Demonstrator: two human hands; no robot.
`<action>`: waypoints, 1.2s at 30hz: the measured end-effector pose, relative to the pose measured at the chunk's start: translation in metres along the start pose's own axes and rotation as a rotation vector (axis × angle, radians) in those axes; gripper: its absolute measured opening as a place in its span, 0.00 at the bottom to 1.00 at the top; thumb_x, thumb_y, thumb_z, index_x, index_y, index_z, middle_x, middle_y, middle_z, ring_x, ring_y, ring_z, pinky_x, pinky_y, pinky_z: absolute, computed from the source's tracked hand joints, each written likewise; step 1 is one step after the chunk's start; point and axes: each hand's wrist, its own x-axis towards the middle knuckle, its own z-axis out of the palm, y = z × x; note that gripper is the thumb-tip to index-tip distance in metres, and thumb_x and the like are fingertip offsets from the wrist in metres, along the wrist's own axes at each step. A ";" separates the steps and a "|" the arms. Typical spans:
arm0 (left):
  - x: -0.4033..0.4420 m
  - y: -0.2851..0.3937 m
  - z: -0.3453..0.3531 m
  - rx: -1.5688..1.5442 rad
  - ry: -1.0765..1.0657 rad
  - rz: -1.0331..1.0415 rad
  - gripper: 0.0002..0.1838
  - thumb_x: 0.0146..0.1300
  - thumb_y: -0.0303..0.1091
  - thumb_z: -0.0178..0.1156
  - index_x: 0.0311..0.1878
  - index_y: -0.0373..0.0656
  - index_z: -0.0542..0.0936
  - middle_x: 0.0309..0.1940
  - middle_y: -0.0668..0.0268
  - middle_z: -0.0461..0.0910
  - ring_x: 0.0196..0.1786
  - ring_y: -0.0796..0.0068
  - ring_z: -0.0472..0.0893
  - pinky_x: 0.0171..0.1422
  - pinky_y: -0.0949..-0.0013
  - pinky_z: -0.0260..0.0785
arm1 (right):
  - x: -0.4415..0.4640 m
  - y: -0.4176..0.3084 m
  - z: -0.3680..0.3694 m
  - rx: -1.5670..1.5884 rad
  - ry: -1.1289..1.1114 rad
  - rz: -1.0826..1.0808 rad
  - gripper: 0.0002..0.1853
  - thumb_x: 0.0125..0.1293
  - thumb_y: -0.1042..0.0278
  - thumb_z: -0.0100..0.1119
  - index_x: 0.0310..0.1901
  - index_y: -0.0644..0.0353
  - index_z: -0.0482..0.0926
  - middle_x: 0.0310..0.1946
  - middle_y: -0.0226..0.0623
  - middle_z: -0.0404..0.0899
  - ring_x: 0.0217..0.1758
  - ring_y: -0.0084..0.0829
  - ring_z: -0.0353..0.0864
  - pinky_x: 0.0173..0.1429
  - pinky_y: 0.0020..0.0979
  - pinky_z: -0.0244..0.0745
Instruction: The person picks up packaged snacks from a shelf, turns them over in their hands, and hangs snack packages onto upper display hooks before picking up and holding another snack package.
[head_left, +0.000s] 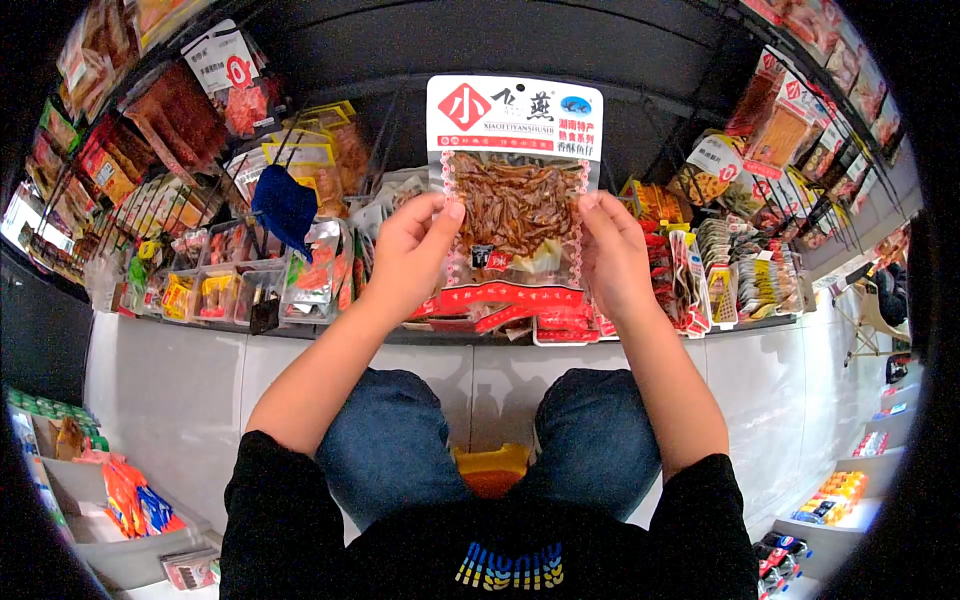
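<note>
A clear snack packet (515, 205) with a white header, a red diamond and a red lower band is held upright in front of the shelf. Brown pieces of food show through its window. My left hand (418, 250) pinches the packet's left edge, thumb on the front. On the right edge, my right hand (612, 250) grips it the same way, its thumb near the window's corner. Behind the packet's lower part lie red packets (565, 328) on the shelf.
Hanging packets (240, 85) and plastic trays (215, 295) fill the rack at left. More packets (765, 290) stand at right. A dark blue object (285, 205) hangs at left. Low shelves (105, 525) stand at both sides. My knees are bent below.
</note>
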 end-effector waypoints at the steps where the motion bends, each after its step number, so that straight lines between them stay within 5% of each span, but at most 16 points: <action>1: -0.001 0.002 0.000 0.001 -0.016 -0.035 0.11 0.62 0.36 0.51 0.34 0.37 0.73 0.27 0.76 0.70 0.32 0.88 0.66 0.37 0.82 0.59 | 0.001 0.001 -0.001 -0.036 0.008 -0.015 0.10 0.64 0.63 0.48 0.34 0.60 0.73 0.25 0.21 0.71 0.27 0.12 0.65 0.32 0.17 0.62; 11: 0.001 -0.003 0.001 0.022 -0.064 0.011 0.11 0.63 0.37 0.51 0.34 0.37 0.73 0.25 0.77 0.69 0.30 0.89 0.65 0.35 0.82 0.58 | 0.003 0.006 -0.001 -0.010 -0.003 -0.100 0.10 0.64 0.64 0.48 0.34 0.61 0.73 0.26 0.23 0.71 0.28 0.12 0.65 0.33 0.17 0.62; 16: -0.001 -0.001 0.009 -0.034 0.015 0.027 0.09 0.63 0.35 0.51 0.36 0.38 0.74 0.19 0.79 0.66 0.23 0.92 0.61 0.25 0.82 0.54 | -0.002 -0.001 0.004 0.013 0.023 -0.058 0.09 0.64 0.63 0.49 0.35 0.61 0.73 0.26 0.23 0.71 0.27 0.13 0.66 0.32 0.17 0.63; 29: 0.002 -0.009 0.011 -0.031 0.029 0.109 0.08 0.62 0.34 0.52 0.36 0.38 0.74 0.19 0.78 0.68 0.21 0.92 0.62 0.23 0.83 0.54 | -0.002 -0.003 0.007 0.048 0.034 -0.045 0.13 0.64 0.61 0.47 0.39 0.63 0.73 0.30 0.26 0.74 0.32 0.15 0.70 0.37 0.19 0.65; 36: -0.003 0.005 0.009 -0.083 -0.012 -0.044 0.09 0.63 0.35 0.51 0.33 0.38 0.73 0.22 0.78 0.67 0.26 0.91 0.63 0.29 0.83 0.56 | -0.006 -0.006 0.005 0.034 0.024 0.124 0.11 0.62 0.65 0.50 0.40 0.64 0.73 0.34 0.29 0.75 0.36 0.18 0.72 0.42 0.22 0.66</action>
